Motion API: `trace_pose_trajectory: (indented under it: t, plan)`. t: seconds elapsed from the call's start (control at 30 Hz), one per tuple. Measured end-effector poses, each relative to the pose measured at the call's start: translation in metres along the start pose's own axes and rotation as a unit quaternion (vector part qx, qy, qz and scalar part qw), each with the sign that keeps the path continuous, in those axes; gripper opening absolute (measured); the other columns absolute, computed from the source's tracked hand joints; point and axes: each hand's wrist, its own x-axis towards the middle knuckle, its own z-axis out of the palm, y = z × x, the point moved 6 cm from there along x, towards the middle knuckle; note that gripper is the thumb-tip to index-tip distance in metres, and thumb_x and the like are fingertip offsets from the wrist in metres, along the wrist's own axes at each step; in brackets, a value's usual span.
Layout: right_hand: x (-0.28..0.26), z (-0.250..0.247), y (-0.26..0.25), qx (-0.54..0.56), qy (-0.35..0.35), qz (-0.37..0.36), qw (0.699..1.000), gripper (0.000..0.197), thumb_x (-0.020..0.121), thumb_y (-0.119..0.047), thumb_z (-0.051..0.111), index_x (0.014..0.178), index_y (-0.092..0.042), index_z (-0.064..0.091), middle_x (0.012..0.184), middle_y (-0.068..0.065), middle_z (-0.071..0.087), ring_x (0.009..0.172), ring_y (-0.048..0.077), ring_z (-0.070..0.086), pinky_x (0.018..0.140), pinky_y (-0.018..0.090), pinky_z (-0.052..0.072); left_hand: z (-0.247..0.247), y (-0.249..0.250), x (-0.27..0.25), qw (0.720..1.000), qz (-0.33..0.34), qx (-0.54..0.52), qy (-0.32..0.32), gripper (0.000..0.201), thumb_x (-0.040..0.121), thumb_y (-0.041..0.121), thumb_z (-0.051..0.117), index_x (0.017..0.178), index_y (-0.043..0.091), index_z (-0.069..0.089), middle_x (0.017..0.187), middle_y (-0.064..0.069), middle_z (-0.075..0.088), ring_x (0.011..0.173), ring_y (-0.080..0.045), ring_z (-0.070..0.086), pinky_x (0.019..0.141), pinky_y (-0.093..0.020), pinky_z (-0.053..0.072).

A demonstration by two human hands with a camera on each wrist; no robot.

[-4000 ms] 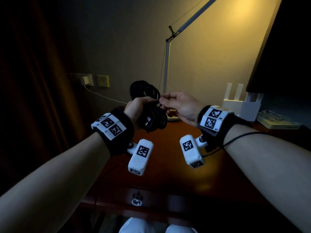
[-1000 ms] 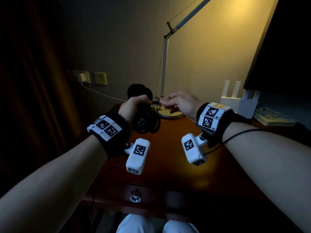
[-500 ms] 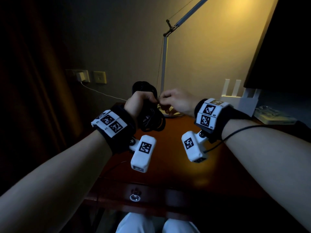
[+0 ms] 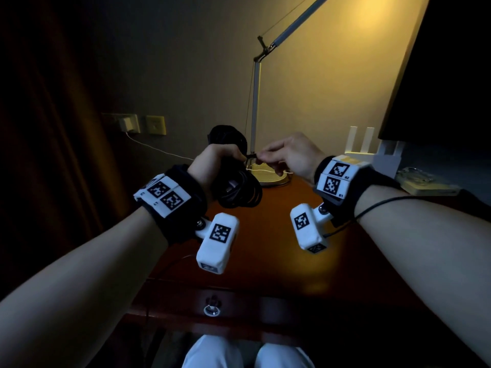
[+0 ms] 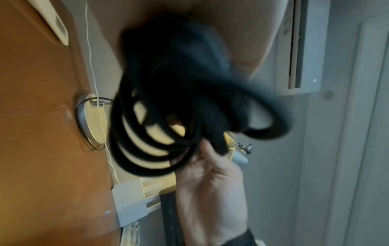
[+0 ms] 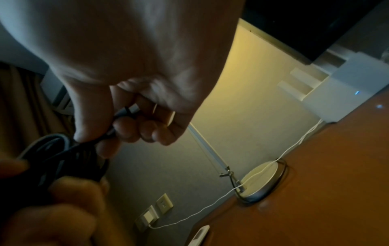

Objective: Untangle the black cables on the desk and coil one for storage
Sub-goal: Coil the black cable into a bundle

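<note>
The person holds a bundle of black cable [image 4: 233, 179] up in the air over the desk [image 4: 265, 248], just in front of the desk lamp's round base [image 4: 268, 175]. The left hand [image 4: 212, 166] is clenched round the middle of the coil, loops sticking out above and below the fist, which I judge keeps the wound turns from springing apart. The right hand [image 4: 289, 155], on the lamp side of the coil, pinches the free cable end [image 4: 251, 155] between thumb and fingertips, its other fingers curled in beneath. That end runs short and taut between the two hands, so the coiling looks nearly done, with the tail probably about to be wrapped or tucked.

From above, the tail is only a thin dark stub. The right wrist view shows more: the cable end [image 6: 124, 116] passes under the thumb and across the curled fingers [image 6: 126, 131], with a paler tip that may be a connector. The left wrist view, though blurred, shows the loops [image 5: 160, 126] fanned into several separate rings with the right hand [image 5: 210, 188] reaching in from beyond them. The left hand's own fingers cannot be made out there. A thin white wire [image 6: 210, 206] crosses the lamp base [image 6: 261, 179], apart from the black coil.
</note>
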Motion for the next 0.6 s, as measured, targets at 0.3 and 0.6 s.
trace_pose_trajectory:
  t: [0.3,0.6]
  plan:
    - [-0.015,-0.012,0.002,-0.008,0.023,0.0,1.0,0.005,0.082,-0.022,0.073,0.084,-0.019,0.076,0.073,-0.008,0.071,0.079,0.015,0.058,0.083,0.035,0.047,0.0,0.003,-0.009,0.999,-0.009,0.015,0.035,0.034,0.069,0.014,0.062,0.099,0.0,0.069,0.082,-0.013,0.064,0.06,-0.02,0.06,0.049,-0.017,0.049]
    - [-0.028,0.017,-0.028,-0.15,-0.058,-0.045,0.986,0.02,0.089,-0.013,0.063,0.105,-0.004,0.071,0.1,0.007,0.067,0.097,0.021,0.058,0.092,0.036,0.042,0.02,0.014,-0.035,0.998,0.01,0.053,-0.023,0.012,0.087,0.011,0.051,0.079,0.009,0.06,0.074,-0.006,0.058,0.062,-0.017,0.055,0.057,-0.027,0.048]
